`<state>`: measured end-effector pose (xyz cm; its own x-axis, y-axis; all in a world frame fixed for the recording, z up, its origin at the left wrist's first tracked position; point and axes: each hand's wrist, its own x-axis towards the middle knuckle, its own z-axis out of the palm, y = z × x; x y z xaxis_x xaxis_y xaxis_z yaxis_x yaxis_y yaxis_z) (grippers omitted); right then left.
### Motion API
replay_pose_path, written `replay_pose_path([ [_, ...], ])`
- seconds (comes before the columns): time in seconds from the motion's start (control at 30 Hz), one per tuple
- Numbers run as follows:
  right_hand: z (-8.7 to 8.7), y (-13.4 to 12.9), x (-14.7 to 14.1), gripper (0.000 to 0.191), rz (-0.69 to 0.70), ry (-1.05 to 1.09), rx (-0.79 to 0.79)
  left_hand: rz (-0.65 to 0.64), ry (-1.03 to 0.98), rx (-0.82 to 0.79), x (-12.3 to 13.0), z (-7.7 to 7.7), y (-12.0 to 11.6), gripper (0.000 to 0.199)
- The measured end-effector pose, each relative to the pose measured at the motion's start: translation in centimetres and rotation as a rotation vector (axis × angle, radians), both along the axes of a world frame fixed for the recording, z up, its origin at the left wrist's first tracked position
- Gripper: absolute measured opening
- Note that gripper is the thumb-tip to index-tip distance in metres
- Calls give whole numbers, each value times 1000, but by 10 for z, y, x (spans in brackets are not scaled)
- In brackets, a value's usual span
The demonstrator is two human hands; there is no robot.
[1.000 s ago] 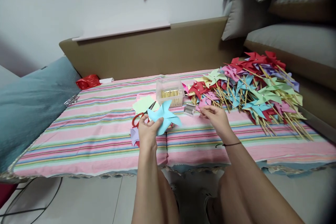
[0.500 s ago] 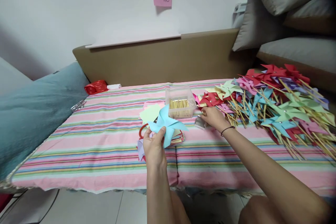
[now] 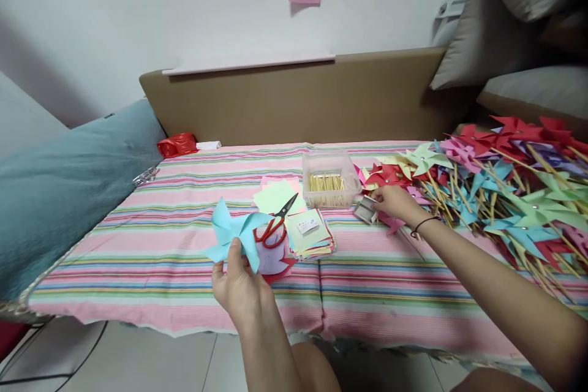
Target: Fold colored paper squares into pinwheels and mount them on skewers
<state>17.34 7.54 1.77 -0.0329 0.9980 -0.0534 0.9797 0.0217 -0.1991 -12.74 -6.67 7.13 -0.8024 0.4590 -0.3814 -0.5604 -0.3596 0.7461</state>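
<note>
My left hand (image 3: 241, 278) is closed on a light-blue paper pinwheel head (image 3: 235, 234), the thumb over its middle, with no stick visible on it. My right hand (image 3: 395, 203) has its fingers pinched at the right edge of a small grey box (image 3: 366, 210), which looks slightly tilted; its contents are too small to make out. Between my hands lie red-handled scissors (image 3: 272, 233), partly over purple paper (image 3: 272, 257). Beside them sits a stack of coloured paper squares (image 3: 316, 245) with a small white label (image 3: 308, 225) on top.
A clear plastic tub (image 3: 316, 201) of thin sticks stands behind the stack. Pale green sheets (image 3: 275, 196) lie to its left. Finished pinwheels on sticks (image 3: 500, 202) are heaped at the right. A red roll (image 3: 177, 145) rests at the back left of the striped cloth (image 3: 151, 226).
My left hand has carried the blue pinwheel left, uncovering the scissors and paper stack. My right fingers have shifted from above the grey box to its right edge. The view has turned slightly left.
</note>
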Motion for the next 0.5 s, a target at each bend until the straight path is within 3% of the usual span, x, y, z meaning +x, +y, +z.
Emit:
replay_pose_path([
  [0.2, 7, 4, 7, 3, 30, 130, -20, -56, -32, -5, 4, 7, -4, 21],
  [0.37, 42, 19, 28, 3, -6, 254, 37, -64, -35, 26, 9, 10, -5, 21],
  [0.5, 69, 46, 41, 9, -108, 300, 152, -90, -77, -4, 11, 13, -6, 17],
])
